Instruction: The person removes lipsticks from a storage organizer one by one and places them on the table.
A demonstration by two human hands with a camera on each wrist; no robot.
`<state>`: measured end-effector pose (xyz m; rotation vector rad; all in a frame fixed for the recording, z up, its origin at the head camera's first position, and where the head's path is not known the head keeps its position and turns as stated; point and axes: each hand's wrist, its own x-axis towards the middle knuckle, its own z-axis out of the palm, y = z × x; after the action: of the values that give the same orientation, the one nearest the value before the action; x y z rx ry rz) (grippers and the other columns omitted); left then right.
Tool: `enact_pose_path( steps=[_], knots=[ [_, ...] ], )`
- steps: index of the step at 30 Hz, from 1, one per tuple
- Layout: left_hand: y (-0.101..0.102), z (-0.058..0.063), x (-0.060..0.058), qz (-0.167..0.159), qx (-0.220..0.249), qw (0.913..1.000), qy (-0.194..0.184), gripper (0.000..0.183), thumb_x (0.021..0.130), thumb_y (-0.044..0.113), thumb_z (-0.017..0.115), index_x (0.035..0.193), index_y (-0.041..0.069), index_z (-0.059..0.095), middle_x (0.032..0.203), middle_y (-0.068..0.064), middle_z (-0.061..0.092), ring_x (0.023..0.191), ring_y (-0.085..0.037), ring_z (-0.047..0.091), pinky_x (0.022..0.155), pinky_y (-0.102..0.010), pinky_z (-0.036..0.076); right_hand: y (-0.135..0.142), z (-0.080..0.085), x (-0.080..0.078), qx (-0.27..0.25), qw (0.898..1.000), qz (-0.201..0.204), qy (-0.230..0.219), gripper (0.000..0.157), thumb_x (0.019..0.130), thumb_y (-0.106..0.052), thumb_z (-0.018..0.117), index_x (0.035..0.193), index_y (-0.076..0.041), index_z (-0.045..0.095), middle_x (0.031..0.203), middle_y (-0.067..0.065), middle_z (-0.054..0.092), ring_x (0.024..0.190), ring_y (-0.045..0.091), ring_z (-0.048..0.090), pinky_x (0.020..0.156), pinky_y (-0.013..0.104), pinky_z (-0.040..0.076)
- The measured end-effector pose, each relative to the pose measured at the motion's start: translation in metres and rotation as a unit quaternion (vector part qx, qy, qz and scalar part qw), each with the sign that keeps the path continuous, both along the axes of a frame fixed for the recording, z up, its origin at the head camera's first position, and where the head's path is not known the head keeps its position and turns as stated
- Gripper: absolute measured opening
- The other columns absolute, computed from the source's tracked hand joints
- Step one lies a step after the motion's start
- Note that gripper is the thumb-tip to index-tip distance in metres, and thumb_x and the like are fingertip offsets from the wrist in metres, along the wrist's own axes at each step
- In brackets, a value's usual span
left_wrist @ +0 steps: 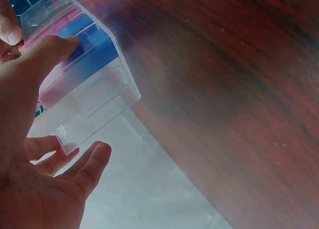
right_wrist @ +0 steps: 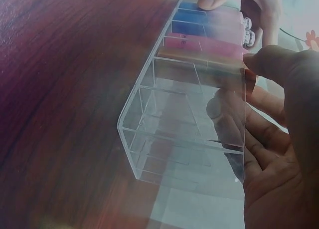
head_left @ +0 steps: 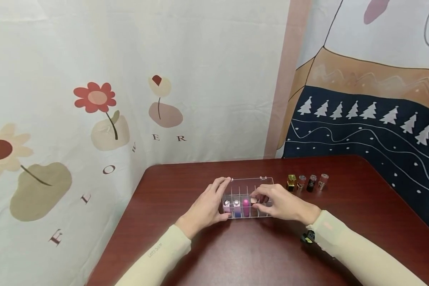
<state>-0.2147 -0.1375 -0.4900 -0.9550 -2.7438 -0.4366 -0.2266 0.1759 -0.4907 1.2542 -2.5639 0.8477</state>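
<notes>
A pale printed cloth (head_left: pixel 214 79) hangs behind a reddish-brown table (head_left: pixel 221 254) with streaked grain and a slight sheen. At the middle of the tabletop sits a clear, rigid plastic box (right_wrist: pixel 172 139), rectangular, its long axis running left to right, its thin-walled compartments open upward. The right hand (head_left: pixel 284 202) reaches in from the right in a narrow pinch, thumb and fingers at the top of a brown-gold tube (right_wrist: pixel 199 64). This tube stands in the fourth compartment from the left, long axis upright, smooth and metallic in finish. The left hand (head_left: pixel 209 202) grips the box's left end, thumb on the near face, fingers behind. Left of the brown-gold tube stand a rounded magenta tube (head_left: pixel 246 208) and two pink-and-blue tubes (head_left: pixel 237 208) with shiny tops, all upright. Far right on the table, four small containers (head_left: pixel 291 182) stand in a row, the leftmost squarish and gold.
</notes>
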Motion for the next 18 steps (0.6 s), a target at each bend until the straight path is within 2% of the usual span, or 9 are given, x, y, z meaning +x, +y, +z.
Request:
enact_pose_path(
  steps=[4, 18],
  knots=[
    [-0.0006, -0.0006, -0.0007, -0.001, 0.002, 1.0000, 0.002, 0.124, 0.083, 0.033, 0.109, 0.179, 0.005, 0.038, 0.174, -0.017, 0.049, 0.142, -0.040, 0.067, 0.124, -0.049, 0.061, -0.0006, 0.0008, -0.0001, -0.003, 1.000, 0.003, -0.005, 0.017, 0.105, -0.015, 0.089, 0.120, -0.012, 0.084, 0.109, -0.001, 0.086, 0.094, 0.009, 0.078, 0.083, 0.029, 0.072],
    [0.0000, -0.0034, -0.0038, -0.003, 0.005, 0.9999, 0.013, 0.124, 0.081, 0.035, 0.110, 0.178, 0.006, 0.039, 0.173, -0.016, 0.051, 0.140, -0.039, 0.068, 0.122, -0.047, 0.062, -0.0007, 0.0028, -0.0015, 0.001, 1.000, -0.004, -0.014, 0.012, 0.107, -0.015, 0.086, 0.118, -0.012, 0.085, 0.107, -0.001, 0.086, 0.092, 0.002, 0.073, 0.081, 0.027, 0.070]
  ],
)
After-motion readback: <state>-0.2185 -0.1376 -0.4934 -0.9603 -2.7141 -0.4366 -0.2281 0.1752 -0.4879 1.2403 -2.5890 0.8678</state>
